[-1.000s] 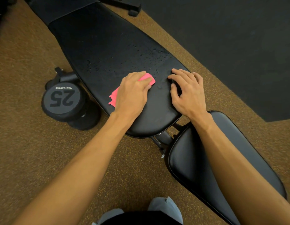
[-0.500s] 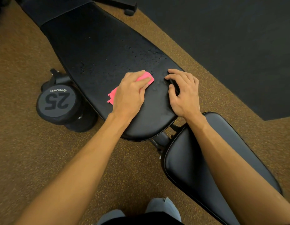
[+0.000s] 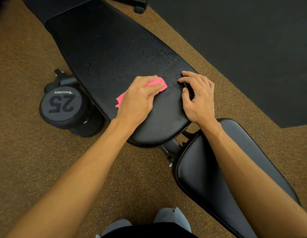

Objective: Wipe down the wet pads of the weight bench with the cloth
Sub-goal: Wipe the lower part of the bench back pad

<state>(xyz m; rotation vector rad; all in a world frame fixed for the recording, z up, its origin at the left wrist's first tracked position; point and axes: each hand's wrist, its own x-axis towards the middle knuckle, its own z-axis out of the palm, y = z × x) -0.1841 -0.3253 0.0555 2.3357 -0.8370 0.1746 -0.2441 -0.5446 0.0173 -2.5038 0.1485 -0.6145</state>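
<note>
Back pad [image 3: 106,48]: black, water droplets [image 3: 159,57] across its right part. Cloth [image 3: 161,82]: pink, flat on the pad's near end, under left hand [image 3: 138,98], fingers nearly straight, pressing down. Right hand [image 3: 199,98]: fingers arched, tips braced at the pad's right edge, holding nothing. Seat pad [image 3: 209,169]: near right

Back pad [image 3: 115,54]: black vinyl-like upholstery, smooth, semi-matt, beaded with water droplets. Seat pad [image 3: 209,169]: same covering, glossier, piped edge. Cloth [image 3: 159,82]: pink, soft, matt fabric. Dumbbell [image 3: 61,103]: matt rubber-like head. Floor [image 3: 29,160]: rough, speckled brown.
</note>
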